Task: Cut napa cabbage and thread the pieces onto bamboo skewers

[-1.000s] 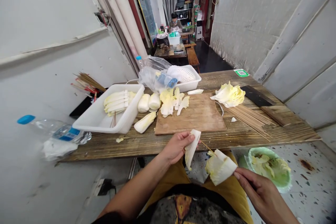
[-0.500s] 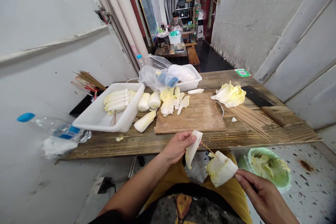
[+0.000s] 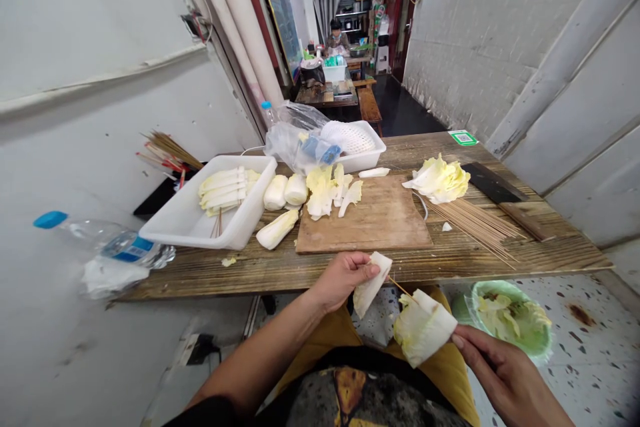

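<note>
My left hand [image 3: 341,278] pinches a pale cabbage piece [image 3: 371,284] just below the table's front edge. My right hand [image 3: 500,377] is closed on a thin bamboo skewer [image 3: 400,287] that carries several threaded cabbage leaves [image 3: 423,326]; its tip points up-left at the piece in my left hand. Both hands hover over my lap, in front of the wooden cutting board [image 3: 373,220].
On the wooden table [image 3: 500,255] lie a white tray [image 3: 193,223] with skewered cabbage, cabbage chunks [image 3: 279,228], loose leaves [image 3: 439,180], a pile of skewers [image 3: 475,221], a cleaver [image 3: 500,193] and a water bottle [image 3: 105,243]. A green waste bin [image 3: 510,320] stands right. A person sits far back.
The cabbage piece in my left hand has tilted and shifted slightly right toward the skewer tip. My right hand with the loaded skewer dropped a little lower.
</note>
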A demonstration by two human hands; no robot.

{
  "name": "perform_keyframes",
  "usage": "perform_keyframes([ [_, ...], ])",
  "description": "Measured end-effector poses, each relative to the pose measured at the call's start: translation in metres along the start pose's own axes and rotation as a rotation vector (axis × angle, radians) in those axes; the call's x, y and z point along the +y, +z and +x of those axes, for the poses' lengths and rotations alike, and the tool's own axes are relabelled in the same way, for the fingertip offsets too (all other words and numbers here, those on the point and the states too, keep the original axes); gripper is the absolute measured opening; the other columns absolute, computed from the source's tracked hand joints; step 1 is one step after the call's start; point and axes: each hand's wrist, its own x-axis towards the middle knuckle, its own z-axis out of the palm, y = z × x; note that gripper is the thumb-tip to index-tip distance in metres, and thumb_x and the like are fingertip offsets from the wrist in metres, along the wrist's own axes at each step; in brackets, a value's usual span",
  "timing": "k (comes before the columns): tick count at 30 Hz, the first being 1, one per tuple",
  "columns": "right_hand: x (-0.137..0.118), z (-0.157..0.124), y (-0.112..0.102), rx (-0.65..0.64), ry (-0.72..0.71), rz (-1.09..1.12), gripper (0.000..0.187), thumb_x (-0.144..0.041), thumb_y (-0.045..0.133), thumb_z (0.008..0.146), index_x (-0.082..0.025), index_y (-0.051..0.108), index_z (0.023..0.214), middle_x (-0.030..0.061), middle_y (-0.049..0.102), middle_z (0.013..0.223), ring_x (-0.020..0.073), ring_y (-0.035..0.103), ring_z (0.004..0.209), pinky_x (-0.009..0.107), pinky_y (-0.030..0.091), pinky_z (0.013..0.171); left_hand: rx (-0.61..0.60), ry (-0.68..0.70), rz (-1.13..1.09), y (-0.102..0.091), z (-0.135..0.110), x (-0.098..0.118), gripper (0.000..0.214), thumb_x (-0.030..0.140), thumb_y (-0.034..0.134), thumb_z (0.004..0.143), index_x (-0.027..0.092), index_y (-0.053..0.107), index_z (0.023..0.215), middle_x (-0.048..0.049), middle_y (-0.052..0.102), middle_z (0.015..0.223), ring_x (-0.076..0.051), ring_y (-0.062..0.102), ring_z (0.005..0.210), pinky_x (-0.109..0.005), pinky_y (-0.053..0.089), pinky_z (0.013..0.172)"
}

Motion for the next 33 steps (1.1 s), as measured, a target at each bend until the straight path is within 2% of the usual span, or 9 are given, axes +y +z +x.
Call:
perform_keyframes([
  [6,0.004,-0.006,-0.001,-0.008,-0.006,-0.027,0.032,-0.038,0.048,0.088,-0.024,0.065,0.111,0.0019,0.071,0.104,0.0205,0.067,0.089,0.022,0.053,0.077,-0.034,-0.023,0.049,-0.001,-0.001,-0.001,0.039,0.045,0.080,0.056,0.010,0.070,0.069,-0.0034,0.066,0.064,-0.008,0.050,0.052,-0.019,0.034,0.051],
  [16,0.000,-0.003,-0.001,0.004,-0.001,0.021,0.032,-0.042,0.053,0.085,-0.025,0.068,0.108,0.0013,0.072,0.100,0.0215,0.067,0.087,0.022,0.053,0.076,-0.052,-0.059,0.016,0.005,0.000,0.003,0.036,0.041,0.082,0.054,0.010,0.070,0.069,-0.0049,0.069,0.067,-0.010,0.055,0.054,-0.020,0.038,0.055],
  [22,-0.006,-0.002,0.000,0.011,0.032,0.072,0.033,-0.043,0.047,0.088,-0.024,0.067,0.107,0.0020,0.072,0.099,0.0213,0.067,0.091,0.022,0.052,0.077,-0.062,-0.090,-0.013,0.007,0.002,0.001,0.036,0.039,0.083,0.052,0.010,0.070,0.068,-0.0048,0.069,0.066,-0.011,0.056,0.056,-0.021,0.040,0.058],
  [27,-0.007,0.000,0.000,0.030,0.027,0.102,0.033,-0.044,0.050,0.086,-0.024,0.068,0.106,0.0031,0.073,0.098,0.0220,0.067,0.089,0.023,0.053,0.075,-0.087,-0.056,-0.012,0.011,0.000,0.001,0.038,0.041,0.081,0.057,0.010,0.072,0.076,-0.0055,0.068,0.070,-0.010,0.055,0.058,-0.020,0.039,0.058],
  [30,-0.008,0.002,-0.002,0.026,0.020,0.095,0.033,-0.042,0.050,0.087,-0.024,0.068,0.108,0.0035,0.072,0.101,0.0219,0.067,0.090,0.024,0.053,0.078,-0.106,-0.038,-0.010,0.010,-0.003,0.001,0.035,0.040,0.080,0.059,0.010,0.072,0.075,-0.0070,0.069,0.074,-0.010,0.056,0.061,-0.019,0.039,0.058],
  [33,-0.008,0.002,-0.003,0.016,0.001,0.093,0.032,-0.039,0.050,0.087,-0.025,0.067,0.110,0.0025,0.071,0.104,0.0217,0.067,0.093,0.023,0.053,0.078,-0.042,-0.065,-0.069,0.006,-0.005,0.001,0.034,0.037,0.083,0.055,0.010,0.072,0.072,-0.0056,0.068,0.069,-0.010,0.055,0.058,-0.020,0.040,0.057],
])
